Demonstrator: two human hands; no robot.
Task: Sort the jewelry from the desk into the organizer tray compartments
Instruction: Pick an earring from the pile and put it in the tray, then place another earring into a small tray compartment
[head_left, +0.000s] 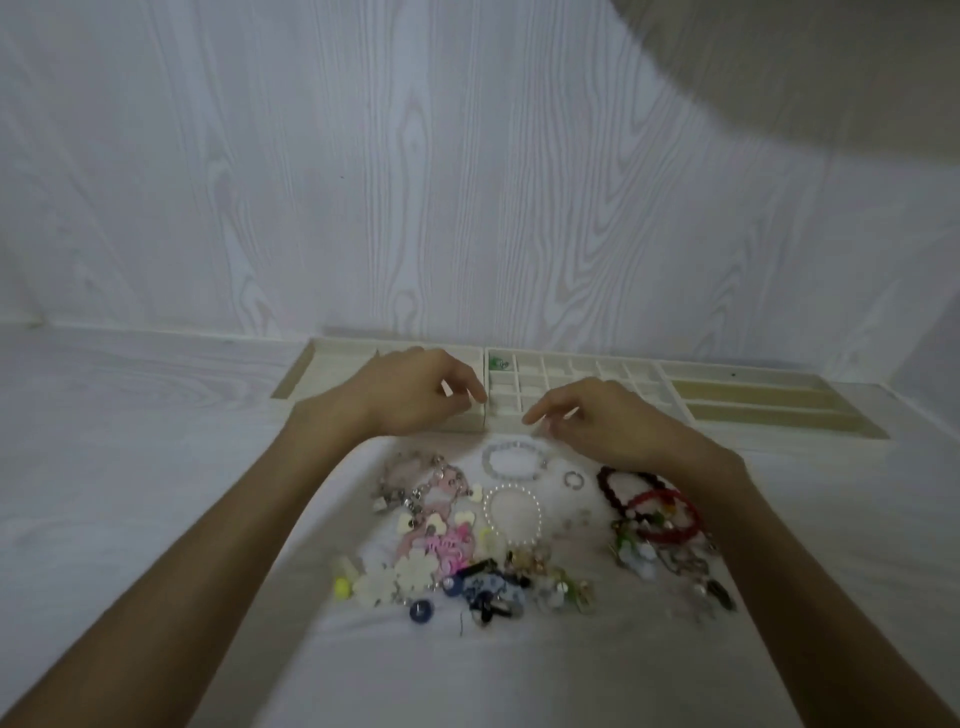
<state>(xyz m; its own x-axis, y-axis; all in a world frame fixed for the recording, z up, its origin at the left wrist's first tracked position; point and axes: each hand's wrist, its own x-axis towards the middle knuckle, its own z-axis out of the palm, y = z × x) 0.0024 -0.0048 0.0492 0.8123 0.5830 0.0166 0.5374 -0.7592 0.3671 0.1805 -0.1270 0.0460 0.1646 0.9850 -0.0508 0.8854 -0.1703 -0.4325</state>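
Two bare forearms reach in from 7 and 5 o'clock across the white bench (130, 467), meeting above a heap of jewelry (498, 540) spread at the centre. Within that heap, a pearl bracelet (511, 514) lies in a ring near the middle, a clear-bead bracelet (514, 460) just beyond it at 12 o'clock, a small silver ring (573, 479) off at 2 o'clock, and a red bracelet (665, 514) with a dark-bead bracelet (626, 486) at 3 o'clock. Pink and cream charms crowd the 9 o'clock side; blue and dark pieces sit at 6 o'clock.

Beyond the heap, against the wall at 12 o'clock, lies the cream organizer tray (753, 410), with many small square compartments in the middle and long slots on the right. Something small and green (500, 362) sits in a far compartment at the grid's left edge.

Her left hand (415, 392) hovers over the tray's left part, fingers loosely curled, thumb and forefinger close; I can't tell whether anything is pinched there. The right hand (597, 421) hangs over the tray's near edge, fingers relaxed and spread, holding nothing I can see.
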